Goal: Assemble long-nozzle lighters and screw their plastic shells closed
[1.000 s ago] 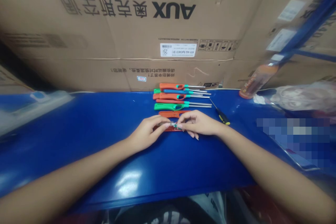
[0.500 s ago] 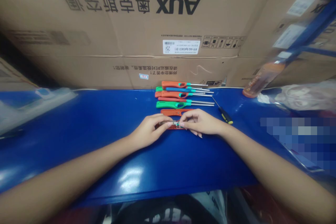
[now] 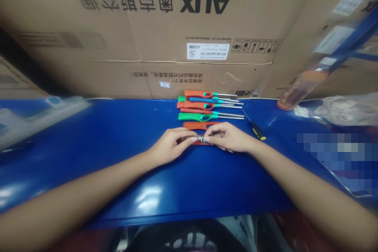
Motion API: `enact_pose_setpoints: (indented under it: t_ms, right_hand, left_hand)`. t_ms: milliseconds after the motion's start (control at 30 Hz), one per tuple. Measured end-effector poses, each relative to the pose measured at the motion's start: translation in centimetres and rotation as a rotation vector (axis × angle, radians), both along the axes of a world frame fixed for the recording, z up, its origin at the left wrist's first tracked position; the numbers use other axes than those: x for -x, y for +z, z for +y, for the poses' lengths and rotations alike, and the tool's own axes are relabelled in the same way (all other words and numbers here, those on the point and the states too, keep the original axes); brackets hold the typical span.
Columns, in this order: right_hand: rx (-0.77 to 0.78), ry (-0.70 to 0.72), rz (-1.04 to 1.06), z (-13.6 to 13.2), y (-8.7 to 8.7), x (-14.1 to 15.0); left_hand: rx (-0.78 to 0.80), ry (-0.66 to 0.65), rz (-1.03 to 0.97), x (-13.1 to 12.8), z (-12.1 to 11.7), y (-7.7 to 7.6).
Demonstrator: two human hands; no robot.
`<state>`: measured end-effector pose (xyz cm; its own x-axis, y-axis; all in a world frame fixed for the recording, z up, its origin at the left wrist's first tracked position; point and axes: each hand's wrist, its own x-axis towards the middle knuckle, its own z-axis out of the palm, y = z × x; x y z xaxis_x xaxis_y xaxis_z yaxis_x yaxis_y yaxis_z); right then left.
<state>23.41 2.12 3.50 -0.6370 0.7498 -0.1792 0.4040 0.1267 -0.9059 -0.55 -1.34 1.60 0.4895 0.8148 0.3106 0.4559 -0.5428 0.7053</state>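
Note:
My left hand (image 3: 171,145) is closed in a pinch on a small whitish lighter part (image 3: 200,139) with a bit of green at its right end. From the other side, the fingertips of my right hand (image 3: 228,138) pinch that green end. Fingers cover much of the part, so its full shape is hidden. Beneath it, partly covered by both hands, lies a red-orange casing half (image 3: 203,143). Just behind, an orange casing half (image 3: 191,125) lies flat on the blue table (image 3: 183,189).
Several long-nosed gas lighters, among them a green lighter (image 3: 191,117), lie stacked behind the hands. A black-and-yellow screwdriver (image 3: 258,131) rests to their right. Farther right stand an orange-capped bottle (image 3: 301,90) and a plastic bag (image 3: 348,110). A large cardboard box (image 3: 159,43) walls off the back.
The view has shifted slightly, moving everything a little to the right in the picture. Both hands keep their pinch on the small part, with only slight finger movement.

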Motion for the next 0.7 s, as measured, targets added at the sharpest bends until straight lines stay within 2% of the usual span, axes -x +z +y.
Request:
enact_pose_setpoints:
  t_ms: [333, 500, 700]
  right_hand:
    - [-0.001, -0.017, 0.069, 0.22, -0.58, 0.15]
    - [-0.027, -0.107, 0.129, 0.36, -0.67, 0.53]
    - [0.056, -0.172, 0.123, -0.02, -0.89, 0.94]
  left_hand:
    - [0.014, -0.013, -0.007, -0.04, 0.07, -0.12]
    - [-0.017, 0.037, -0.006, -0.18, -0.05, -0.21]
    - [-0.017, 0.106, -0.033, -0.48, -0.15, -0.22]
